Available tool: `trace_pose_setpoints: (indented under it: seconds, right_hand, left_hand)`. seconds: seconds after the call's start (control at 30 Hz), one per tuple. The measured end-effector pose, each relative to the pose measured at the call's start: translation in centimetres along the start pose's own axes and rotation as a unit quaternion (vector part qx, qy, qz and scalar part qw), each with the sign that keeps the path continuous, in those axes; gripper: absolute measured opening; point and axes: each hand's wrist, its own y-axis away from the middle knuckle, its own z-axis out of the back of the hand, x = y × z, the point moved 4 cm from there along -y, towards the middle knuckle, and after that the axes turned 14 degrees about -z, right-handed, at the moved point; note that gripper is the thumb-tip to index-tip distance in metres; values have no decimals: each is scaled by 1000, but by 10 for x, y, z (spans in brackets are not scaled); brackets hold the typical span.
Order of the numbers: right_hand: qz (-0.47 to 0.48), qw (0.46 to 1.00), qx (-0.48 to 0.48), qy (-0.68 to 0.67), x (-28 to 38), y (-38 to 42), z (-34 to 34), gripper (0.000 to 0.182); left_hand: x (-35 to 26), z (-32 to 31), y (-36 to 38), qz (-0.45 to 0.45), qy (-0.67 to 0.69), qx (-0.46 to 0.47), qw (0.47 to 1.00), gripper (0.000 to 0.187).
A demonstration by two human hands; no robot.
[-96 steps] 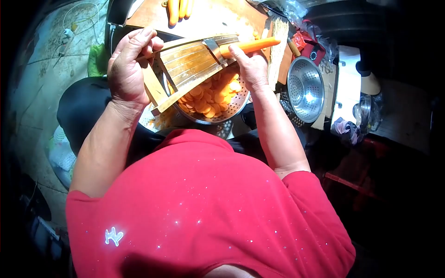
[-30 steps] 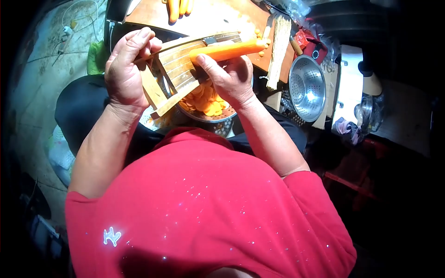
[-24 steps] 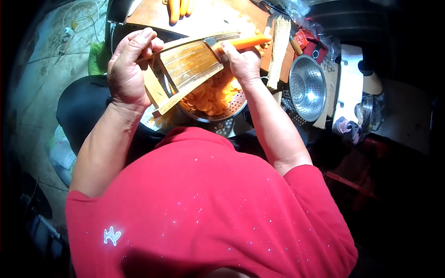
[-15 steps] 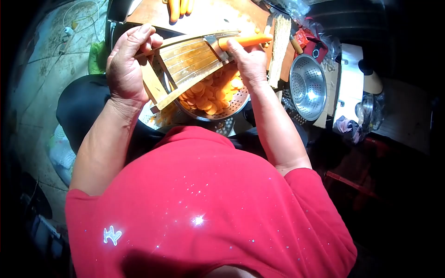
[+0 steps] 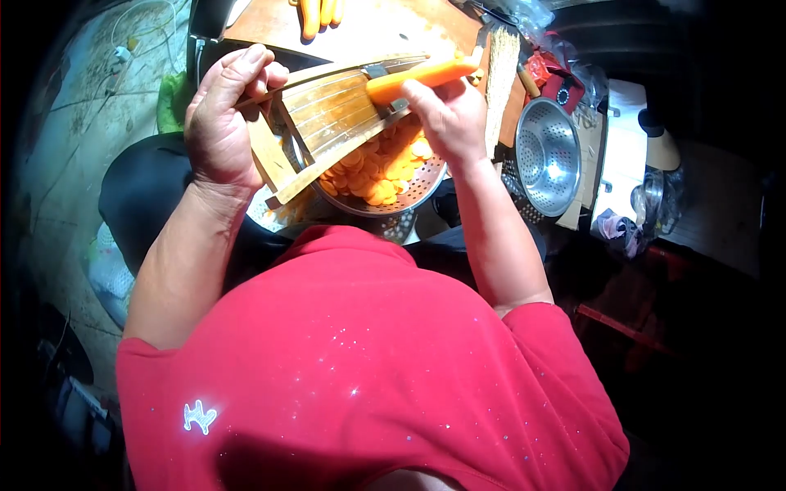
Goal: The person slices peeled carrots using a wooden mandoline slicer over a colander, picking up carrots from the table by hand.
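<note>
My left hand (image 5: 225, 123) is closed around the upper left end of a wooden slicer (image 5: 332, 119), which tilts across the view. In my right hand (image 5: 454, 123) is an orange carrot (image 5: 422, 79), gripped along its length. The carrot's left end lies over the slicer's board, close to the metal blade (image 5: 399, 105). Below the slicer, a metal colander (image 5: 427, 176) holds a heap of round carrot slices (image 5: 372, 172). The slicer hides part of the colander.
Several whole carrots (image 5: 311, 18) lie on an orange-brown board (image 5: 368, 24) at the top. To the right are a straw brush (image 5: 501, 69) and a second metal colander (image 5: 530, 151). Plastic bags and a white box (image 5: 622, 123) stand beyond. A green bag (image 5: 170, 102) lies at left.
My right hand has shifted the carrot left over the slicer's board, uncovering part of the blade. My left hand and the slicer have hardly moved.
</note>
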Motion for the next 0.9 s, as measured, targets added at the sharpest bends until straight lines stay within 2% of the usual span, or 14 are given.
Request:
trace_pose_setpoints:
  seconds: [0.07,0.13,0.2,0.23,0.27,0.33,0.43,0.53,0.6,0.67,0.73,0.8,0.87,0.9]
  right_hand:
    - [71,997,32,2,12,20,-14,24]
    - [67,998,10,10,-5,17,-12,24]
    - [51,998,-27,-37,-17,-3,3,21]
    - [-20,999,-35,31,-17,-9,11,20]
    - [-29,990,-111,82,-38,-24,24,20]
    - [-25,989,-120,78,-31,-27,24,23]
    - [19,998,-18,-59,-8,1,-5,23]
    - [133,989,-35,62,6,22,-18,23]
    - [49,998,-30,3,-14,-4,-1,23]
    - [-30,995,-91,2,-56,-32,21,22]
    - [-67,994,-62,54,-38,-23,16,23]
    - [14,998,-11,-67,-13,-1,-10,24]
    - [104,994,-8,13,6,21,-24,23]
    - [53,999,-12,-3,0,17,-20,24]
  left_hand:
    - [0,0,1,-5,7,8,1000,14]
    - [0,0,3,4,16,6,1000,13]
    - [1,-2,4,6,15,7,1000,13]
    - [0,-2,3,3,13,9,1000,13]
    - [-1,-2,3,2,13,10,1000,13]
    - [0,-2,3,-1,0,-1,1000,14]
    - [0,-2,3,-5,7,0,1000,14]
    - [1,1,3,0,11,5,1000,15]
    - [1,0,3,-1,10,7,1000,14]
    - [0,0,4,-1,10,6,1000,14]
    - [0,1,3,-4,5,0,1000,14]
    - [1,1,3,-2,17,6,1000,14]
    - [2,1,5,3,25,15,1000,14]
    - [1,1,6,3,12,10,1000,14]
